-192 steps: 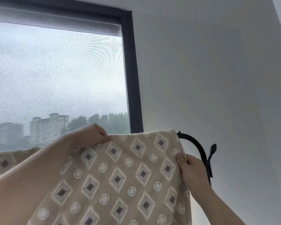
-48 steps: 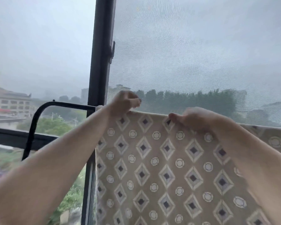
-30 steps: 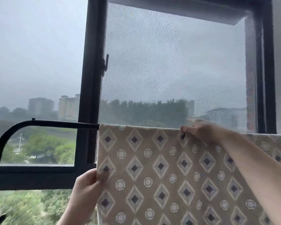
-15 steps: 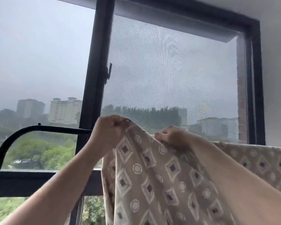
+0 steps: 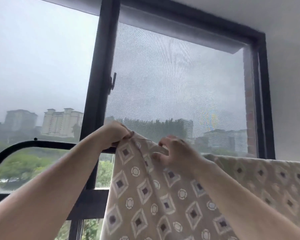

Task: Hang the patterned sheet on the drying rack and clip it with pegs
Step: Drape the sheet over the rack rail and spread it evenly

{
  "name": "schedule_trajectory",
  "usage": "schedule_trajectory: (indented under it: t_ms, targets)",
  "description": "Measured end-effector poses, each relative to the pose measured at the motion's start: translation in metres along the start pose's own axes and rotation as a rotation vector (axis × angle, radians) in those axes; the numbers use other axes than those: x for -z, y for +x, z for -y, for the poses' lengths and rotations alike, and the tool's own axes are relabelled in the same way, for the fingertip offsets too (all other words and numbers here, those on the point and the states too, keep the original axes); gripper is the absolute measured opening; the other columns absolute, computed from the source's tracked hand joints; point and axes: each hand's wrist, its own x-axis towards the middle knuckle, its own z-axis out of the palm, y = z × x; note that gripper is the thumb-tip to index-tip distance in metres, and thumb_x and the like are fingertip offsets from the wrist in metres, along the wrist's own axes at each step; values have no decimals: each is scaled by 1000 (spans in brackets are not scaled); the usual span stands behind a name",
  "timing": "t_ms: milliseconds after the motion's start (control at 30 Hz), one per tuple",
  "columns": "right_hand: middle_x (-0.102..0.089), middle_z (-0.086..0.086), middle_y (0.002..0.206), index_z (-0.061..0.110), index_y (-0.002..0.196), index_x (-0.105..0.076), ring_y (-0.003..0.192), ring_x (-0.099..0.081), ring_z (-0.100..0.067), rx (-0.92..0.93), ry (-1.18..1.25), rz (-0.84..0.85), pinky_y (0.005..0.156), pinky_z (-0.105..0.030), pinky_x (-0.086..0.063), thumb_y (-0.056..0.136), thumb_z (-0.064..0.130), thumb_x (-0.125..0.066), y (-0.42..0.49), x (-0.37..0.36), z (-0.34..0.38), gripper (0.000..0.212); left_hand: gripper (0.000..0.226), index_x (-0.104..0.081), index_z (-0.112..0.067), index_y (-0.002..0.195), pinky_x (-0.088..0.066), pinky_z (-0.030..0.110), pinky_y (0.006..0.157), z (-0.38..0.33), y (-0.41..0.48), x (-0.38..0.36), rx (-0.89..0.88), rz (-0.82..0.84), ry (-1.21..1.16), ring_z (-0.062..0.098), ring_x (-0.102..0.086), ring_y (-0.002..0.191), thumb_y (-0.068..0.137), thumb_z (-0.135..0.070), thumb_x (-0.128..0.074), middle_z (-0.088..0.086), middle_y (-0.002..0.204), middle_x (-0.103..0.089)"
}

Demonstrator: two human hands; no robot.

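Observation:
The patterned sheet [image 5: 145, 193], beige with diamonds and rings, hangs over the black bar of the drying rack [image 5: 42, 144] in front of the window. My left hand [image 5: 113, 134] grips the sheet's top left corner, lifted just above the bar. My right hand [image 5: 173, 153] is beside it, fingers spread and curled, pinching the cloth a little lower. The sheet's right part lies along the bar out to the right edge. No pegs are in view.
A dark window frame [image 5: 100, 87] with a handle stands right behind the rack. An insect screen [image 5: 178, 84] covers the right pane. A white wall [image 5: 291, 92] closes the right side. The rack's bar curves down at the far left.
My left hand rose from the sheet's lower left edge to its top corner and lifted it off the bar. My right hand slid left along the top edge, bunching the cloth.

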Motion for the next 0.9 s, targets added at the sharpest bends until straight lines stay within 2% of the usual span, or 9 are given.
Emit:
schedule_trajectory:
  t_ms: [67, 167, 233, 400, 533, 667, 733, 800, 900]
  targets:
    - [-50, 1, 107, 20, 104, -56, 104, -46, -18, 43, -100, -167, 92, -35, -41, 88, 59, -51, -4, -14, 22, 42, 26, -68, 6, 101, -60, 42, 74, -3, 1, -3, 58, 51, -43, 29, -69, 74, 88, -17, -69, 17, 84, -71]
    - [-53, -2, 86, 17, 79, -55, 84, -52, -22, 91, -185, -449, 82, -37, -51, 85, 45, -49, -20, -42, 58, 29, 27, -62, 7, 110, -55, 48, 91, -3, 4, -4, 157, 95, -63, 32, -69, 82, 91, -13, -64, 16, 87, -70]
    - [-54, -2, 79, 16, 75, -58, 78, -54, -23, 56, -172, -574, 76, -38, -53, 81, 46, -54, -34, -63, 68, 31, 24, -61, 6, 109, -56, 45, 90, -2, 6, -2, 197, 88, -72, 28, -67, 75, 92, -11, -61, 13, 83, -69]
    - [-56, -5, 86, 12, 85, -59, 82, -56, -28, -175, -100, -663, 79, -41, -49, 69, 70, -64, -39, -94, 85, 60, 7, -58, 2, 96, -56, 43, 88, -3, 5, 5, 216, 87, -154, 23, -65, 63, 94, -4, -56, 11, 72, -66]
    - [-61, -11, 100, 5, 99, -64, 95, -59, -33, -254, -16, -805, 88, -41, -44, 79, 55, -67, -36, -107, 87, 54, 5, -56, 2, 94, -57, 38, 78, -3, 3, 10, 213, 112, -180, 21, -64, 60, 95, -2, -53, 11, 71, -65]
    - [-64, -12, 90, 4, 99, -66, 82, -62, -34, -353, -6, -790, 84, -38, -40, 78, 52, -60, -43, -117, 66, 53, 6, -57, 3, 94, -58, 41, 83, 0, 3, 14, 216, 127, -215, 22, -65, 61, 94, 0, -52, 11, 70, -66]
    - [-68, -6, 78, 10, 89, -69, 72, -67, -31, -362, -6, -733, 76, -35, -40, 77, 45, -54, -43, -115, 62, 40, 7, -58, 4, 95, -58, 40, 79, 0, 3, 15, 213, 133, -220, 21, -66, 58, 94, 0, -52, 10, 67, -67]
    - [-68, 0, 68, 18, 77, -70, 62, -68, -26, -365, 10, -647, 64, -32, -47, 74, 39, -48, -42, -107, 62, 31, 9, -58, 4, 99, -59, 39, 76, 0, 4, 15, 211, 132, -233, 22, -66, 59, 94, 0, -52, 11, 69, -67]
    - [-70, 3, 73, 21, 81, -71, 68, -69, -25, -313, 135, -658, 61, -31, -53, 77, 38, -46, -40, -98, 55, 31, 13, -58, 5, 103, -61, 36, 65, -1, 3, 17, 215, 145, -276, 22, -67, 60, 95, 0, -49, 13, 73, -67]
